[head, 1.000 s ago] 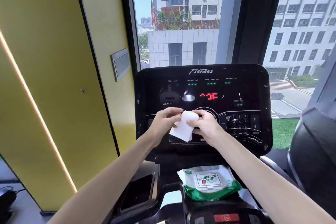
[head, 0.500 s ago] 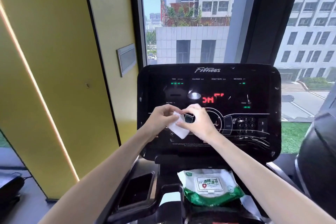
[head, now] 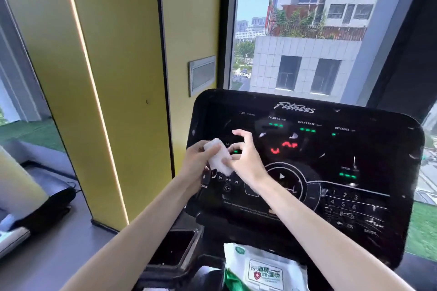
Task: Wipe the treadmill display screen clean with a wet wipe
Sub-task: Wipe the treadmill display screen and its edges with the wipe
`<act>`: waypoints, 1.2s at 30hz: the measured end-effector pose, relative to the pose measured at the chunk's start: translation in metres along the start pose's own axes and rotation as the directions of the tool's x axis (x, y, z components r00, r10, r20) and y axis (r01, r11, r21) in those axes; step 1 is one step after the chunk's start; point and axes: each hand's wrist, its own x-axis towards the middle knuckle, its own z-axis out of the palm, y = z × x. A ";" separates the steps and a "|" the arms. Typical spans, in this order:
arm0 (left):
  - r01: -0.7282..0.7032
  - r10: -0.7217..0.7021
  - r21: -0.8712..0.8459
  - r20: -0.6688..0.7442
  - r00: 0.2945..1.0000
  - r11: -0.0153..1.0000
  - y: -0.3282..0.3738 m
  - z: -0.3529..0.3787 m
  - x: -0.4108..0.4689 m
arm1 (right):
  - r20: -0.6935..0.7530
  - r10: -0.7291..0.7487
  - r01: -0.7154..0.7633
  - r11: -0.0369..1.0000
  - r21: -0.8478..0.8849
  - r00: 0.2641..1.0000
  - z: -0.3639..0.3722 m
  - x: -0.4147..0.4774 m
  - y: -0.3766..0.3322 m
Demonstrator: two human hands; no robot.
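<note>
the wet wipe (head: 218,158), a folded white pad, is held up in front of the left part of the treadmill display screen (head: 307,163), just above the row of media buttons. the left hand (head: 198,163) has its grip closed on the wipe's left side, fingers curled over the top edge. the right hand (head: 246,160) pinches the wipe's right lower edge with thumb and a finger, while its other fingers are spread and raised toward the screen. whether the wipe touches the glass cannot be told. the black screen shows green and red lit marks, a round play dial and a number keypad at the right. below the console a green and white wipe pack (head: 264,269) lies flat, beside an open black cup holder (head: 175,248). a yellow wall panel (head: 106,78) stands at the left, and a window (head: 302,30) behind shows buildings.
</note>
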 end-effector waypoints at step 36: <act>-0.924 0.504 0.370 0.819 0.274 -0.099 0.068 -0.083 0.158 | 0.056 -0.394 0.077 0.039 -0.996 0.917 0.072 0.047 0.015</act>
